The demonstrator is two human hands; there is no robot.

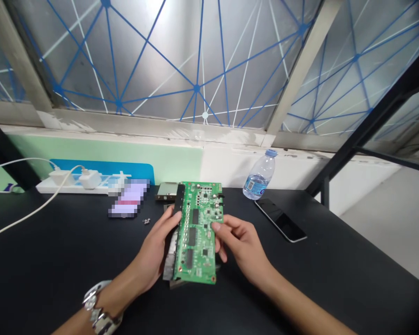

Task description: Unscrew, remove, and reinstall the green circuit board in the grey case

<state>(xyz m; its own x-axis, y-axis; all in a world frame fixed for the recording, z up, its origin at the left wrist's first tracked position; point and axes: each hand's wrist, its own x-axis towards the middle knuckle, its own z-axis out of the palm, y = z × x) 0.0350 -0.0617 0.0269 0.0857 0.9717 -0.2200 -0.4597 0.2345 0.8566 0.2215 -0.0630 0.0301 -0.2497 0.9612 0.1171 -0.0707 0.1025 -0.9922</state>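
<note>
A long green circuit board [203, 251] is held up over the desk between my two hands. My left hand [157, 244] grips its left edge, where a black strip and a greyish metal part [170, 258] show beside and below the board. On the right edge, my right hand [239, 239] pinches the board, the thumb on its face and the fingers partly hidden beneath. Dark chips run down the board's left half. Just behind the board sits a small metal-cased box [165, 190]. Several tiny screws [146, 221] lie left of my left hand.
At the back left, a white power strip [70, 182] carries plugs and a white cable [35, 215]. Beside it is a blurred-out lilac item [129, 197]. A water bottle [259, 176] and a black phone [281, 220] are at right. A wall and window border the black desk [73, 260].
</note>
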